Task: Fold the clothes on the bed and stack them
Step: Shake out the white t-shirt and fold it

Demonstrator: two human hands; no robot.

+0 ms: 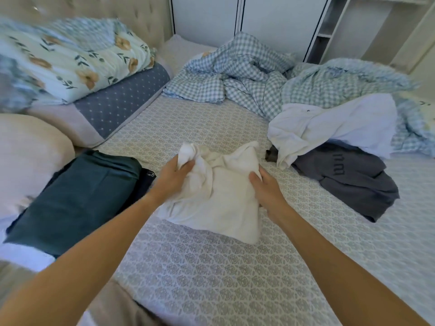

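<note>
At the left of the bed, beside a beige pillow, your stack of folded clothes already holds a dark green garment on top, with a darker piece showing at its far edge; a small pale mark on that darker piece is too small to read. Behind it lie a folded floral quilt and a blue dotted pillow. At centre, the cream garment lies bunched on the patterned sheet, and this appears to be the piece now in work. Your left hand has its fingers curled into a gathered wad of the cloth at the upper left corner; your right hand pinches the cloth at its right edge, thumb on top. The step in hand is best read as opening out or squaring this garment before folding. The next move likely calls for you to draw the two hands apart so the cloth lies flat, then fold it and carry it left onto the stack. To the right, still unfolded, a white shirt lies partly over a grey garment, whose dark printed letters seem to read "mm", seen sideways. Behind them a checked duvet lies rumpled. No other writing can be read.
</note>
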